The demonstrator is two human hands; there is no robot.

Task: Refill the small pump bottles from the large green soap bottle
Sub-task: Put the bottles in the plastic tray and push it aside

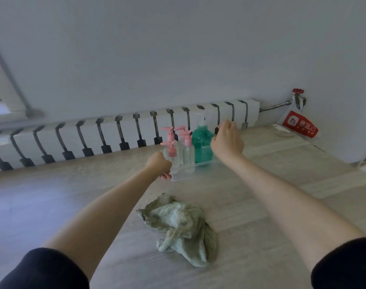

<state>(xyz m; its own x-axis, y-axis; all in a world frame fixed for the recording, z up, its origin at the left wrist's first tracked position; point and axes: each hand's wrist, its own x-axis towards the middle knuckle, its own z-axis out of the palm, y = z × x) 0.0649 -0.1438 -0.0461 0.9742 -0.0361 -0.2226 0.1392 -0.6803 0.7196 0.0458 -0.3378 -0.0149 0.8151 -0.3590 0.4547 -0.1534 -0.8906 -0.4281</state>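
A large green soap bottle [202, 146] with a white nozzle stands at the right end of a clear tray [179, 177]. Left of it in the tray stand several small clear pump bottles [188, 155] with pink pumps. My left hand [158, 165] is at the tray's front left corner, its fingers curled round the tray's edge. My right hand [227, 140] is just right of the green bottle, back towards me, fingers loosely curled. I see nothing in it, and its wrist hides the tray's right end.
A crumpled pale green cloth [177, 224] lies on the wood-look surface [261, 257] in front of the tray. White radiators [119, 132] run along the wall behind. A red and white bag [298, 124] hangs under a red valve [298, 91] at the right.
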